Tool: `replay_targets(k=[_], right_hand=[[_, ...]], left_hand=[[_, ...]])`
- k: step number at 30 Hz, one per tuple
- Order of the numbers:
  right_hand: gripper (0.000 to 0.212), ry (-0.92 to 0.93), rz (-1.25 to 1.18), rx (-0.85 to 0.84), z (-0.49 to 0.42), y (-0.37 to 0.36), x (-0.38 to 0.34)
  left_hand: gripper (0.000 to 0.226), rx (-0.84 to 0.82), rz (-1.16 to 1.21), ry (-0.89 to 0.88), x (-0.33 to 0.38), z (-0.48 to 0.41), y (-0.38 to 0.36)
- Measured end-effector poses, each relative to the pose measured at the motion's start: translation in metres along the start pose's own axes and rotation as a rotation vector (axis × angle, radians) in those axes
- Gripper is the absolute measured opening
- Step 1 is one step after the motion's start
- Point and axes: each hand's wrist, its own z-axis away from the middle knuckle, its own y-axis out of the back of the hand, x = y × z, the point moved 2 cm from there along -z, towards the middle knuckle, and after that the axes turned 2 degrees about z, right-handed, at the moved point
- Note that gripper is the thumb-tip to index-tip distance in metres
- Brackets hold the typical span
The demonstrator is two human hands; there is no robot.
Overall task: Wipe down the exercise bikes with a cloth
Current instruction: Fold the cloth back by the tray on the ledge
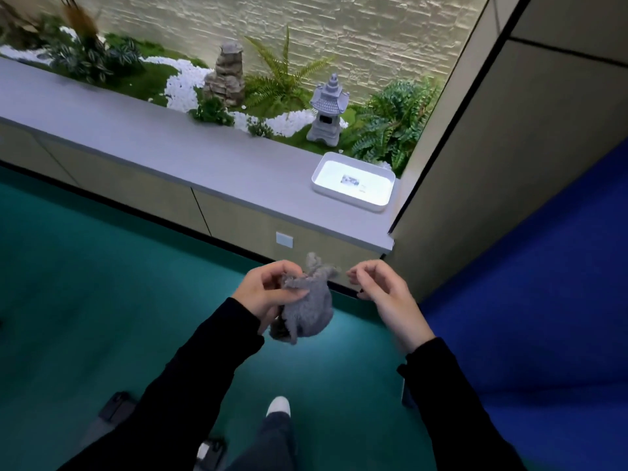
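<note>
Beyond gray cloth (309,307), blurred tray label (350,180)

white tray (353,200) on grey ledge (170,144), stone lantern (328,113), ferns (394,124)

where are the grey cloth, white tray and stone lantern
grey cloth (311,300), head view, middle of the bunched fabric
white tray (375,188), head view, bare floor beside its label
stone lantern (329,102), head view, its tiered roof

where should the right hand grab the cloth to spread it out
Pinch the top corner of the cloth, coming from the right with the right hand. The left hand grips the bunched left side, so that upstanding corner is free and probably nearest that hand.
</note>
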Motion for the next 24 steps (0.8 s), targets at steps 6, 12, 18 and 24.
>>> replay_targets(k=[6, 12, 18, 24], right_hand=[[0.030, -0.218, -0.254, -0.178, -0.070, -0.033, 0.004], [0.049, -0.275, -0.490, -0.423, -0.117, -0.055, -0.014], [0.033, -0.239, -0.446, -0.411, -0.170, -0.051, -0.020], [0.028, -0.214, -0.465, -0.205, -0.238, -0.027, -0.023]], left_hand=[[0.038, -0.151, 0.050, 0.041, 0.041, -0.058, 0.033], [0.030, -0.227, 0.080, 0.119, 0.056, -0.104, 0.047], [0.024, -0.234, 0.102, 0.188, 0.062, -0.153, 0.053], [0.019, -0.139, 0.180, 0.227, 0.069, -0.222, 0.044]])
